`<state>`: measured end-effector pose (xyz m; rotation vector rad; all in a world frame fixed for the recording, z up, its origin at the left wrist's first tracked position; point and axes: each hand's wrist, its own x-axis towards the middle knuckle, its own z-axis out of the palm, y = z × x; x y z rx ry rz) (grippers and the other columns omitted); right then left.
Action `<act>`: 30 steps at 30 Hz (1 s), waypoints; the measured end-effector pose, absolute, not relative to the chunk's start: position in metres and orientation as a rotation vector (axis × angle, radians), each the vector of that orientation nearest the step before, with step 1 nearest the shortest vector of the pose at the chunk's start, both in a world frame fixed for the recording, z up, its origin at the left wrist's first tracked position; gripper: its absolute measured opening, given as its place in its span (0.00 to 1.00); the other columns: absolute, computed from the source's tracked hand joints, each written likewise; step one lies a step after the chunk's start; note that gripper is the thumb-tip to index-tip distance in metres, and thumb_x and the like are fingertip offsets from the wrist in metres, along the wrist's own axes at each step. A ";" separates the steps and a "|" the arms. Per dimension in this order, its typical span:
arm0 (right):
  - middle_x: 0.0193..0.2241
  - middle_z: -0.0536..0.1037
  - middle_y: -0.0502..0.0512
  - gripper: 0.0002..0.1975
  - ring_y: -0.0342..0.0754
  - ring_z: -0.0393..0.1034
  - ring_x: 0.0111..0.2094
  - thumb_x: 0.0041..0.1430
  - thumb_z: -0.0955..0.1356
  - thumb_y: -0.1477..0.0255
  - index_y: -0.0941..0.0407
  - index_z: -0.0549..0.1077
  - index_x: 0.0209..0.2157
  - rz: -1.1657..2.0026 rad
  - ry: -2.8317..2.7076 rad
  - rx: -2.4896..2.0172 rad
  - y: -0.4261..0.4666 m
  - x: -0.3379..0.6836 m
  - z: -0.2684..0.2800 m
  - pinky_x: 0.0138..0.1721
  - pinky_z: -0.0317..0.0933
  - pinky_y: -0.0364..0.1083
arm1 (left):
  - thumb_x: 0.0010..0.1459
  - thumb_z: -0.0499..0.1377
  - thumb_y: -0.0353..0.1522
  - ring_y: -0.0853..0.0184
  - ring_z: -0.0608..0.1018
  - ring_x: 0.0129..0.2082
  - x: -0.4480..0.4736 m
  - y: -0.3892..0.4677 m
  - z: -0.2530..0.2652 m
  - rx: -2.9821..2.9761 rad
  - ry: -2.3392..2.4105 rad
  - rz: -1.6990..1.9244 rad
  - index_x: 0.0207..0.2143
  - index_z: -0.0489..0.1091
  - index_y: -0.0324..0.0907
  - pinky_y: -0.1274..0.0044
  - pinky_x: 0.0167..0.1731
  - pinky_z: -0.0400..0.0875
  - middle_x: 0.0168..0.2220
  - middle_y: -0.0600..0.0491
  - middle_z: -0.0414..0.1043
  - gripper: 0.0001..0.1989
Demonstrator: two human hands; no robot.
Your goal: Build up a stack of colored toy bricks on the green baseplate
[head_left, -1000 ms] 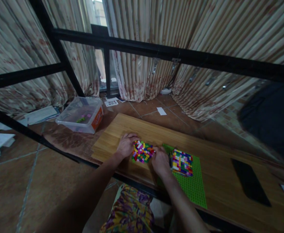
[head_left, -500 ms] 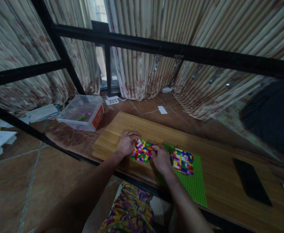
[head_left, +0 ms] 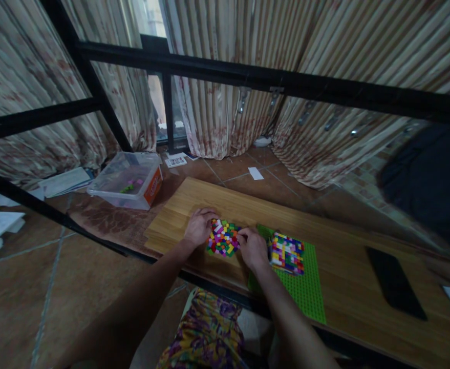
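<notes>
A pile of small loose toy bricks point(head_left: 223, 237) in many colours lies on the wooden board between my two hands. My left hand point(head_left: 199, 227) rests along the pile's left edge, fingers stretched over its far corner. At the right edge, my right hand point(head_left: 254, 248) is closed, with thumb and forefinger pinched close to the bricks. Anything between those fingertips is too small to make out. Just right of that hand, a block of joined multicoloured bricks point(head_left: 287, 253) stands on a green studded baseplate point(head_left: 312, 292), whose left part is partly covered by my hand and forearm.
A black flat slab like a phone or tablet point(head_left: 395, 282) lies on the board point(head_left: 343, 261) at right. A clear plastic bin point(head_left: 119, 179) with a few bricks stands on the floor at left. Black metal bars point(head_left: 225, 72) cross in front of the curtains. Papers point(head_left: 65, 182) lie on the floor.
The view has shifted slightly, so everything sits a little further left. Both hands keep nearly the same places at the pile, with only small finger movement.
</notes>
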<state>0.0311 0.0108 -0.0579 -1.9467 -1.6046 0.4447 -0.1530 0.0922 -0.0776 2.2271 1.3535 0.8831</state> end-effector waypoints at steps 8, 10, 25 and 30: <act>0.31 0.80 0.54 0.11 0.49 0.74 0.33 0.62 0.63 0.66 0.54 0.74 0.35 0.540 -1.445 -1.726 -0.008 0.033 -0.053 0.37 0.63 0.46 | 0.58 0.51 0.27 0.62 0.75 0.46 -0.156 0.095 -0.079 2.015 1.408 1.162 0.41 0.75 0.43 0.66 0.52 0.67 0.43 0.49 0.76 0.14; 0.31 0.80 0.53 0.12 0.48 0.74 0.31 0.63 0.62 0.64 0.54 0.74 0.36 0.573 -1.395 -1.665 -0.018 0.031 -0.051 0.35 0.65 0.45 | 0.60 0.52 0.32 0.60 0.74 0.47 -0.158 0.090 -0.075 1.928 1.456 1.268 0.43 0.74 0.41 0.65 0.51 0.67 0.43 0.46 0.75 0.13; 0.34 0.79 0.50 0.08 0.44 0.72 0.35 0.56 0.70 0.69 0.52 0.75 0.39 0.775 -0.994 -1.303 -0.073 0.029 0.008 0.38 0.66 0.44 | 0.54 0.63 0.38 0.72 0.70 0.27 -0.085 -0.023 0.000 1.086 0.706 1.060 0.33 0.74 0.41 0.79 0.33 0.66 0.27 0.56 0.70 0.09; 0.32 0.78 0.51 0.06 0.44 0.72 0.33 0.56 0.70 0.68 0.52 0.76 0.37 0.718 -0.974 -1.260 -0.084 0.030 0.017 0.36 0.67 0.44 | 0.51 0.65 0.38 0.71 0.70 0.29 -0.075 -0.033 0.006 0.910 0.635 1.063 0.32 0.76 0.43 0.78 0.35 0.66 0.29 0.55 0.72 0.08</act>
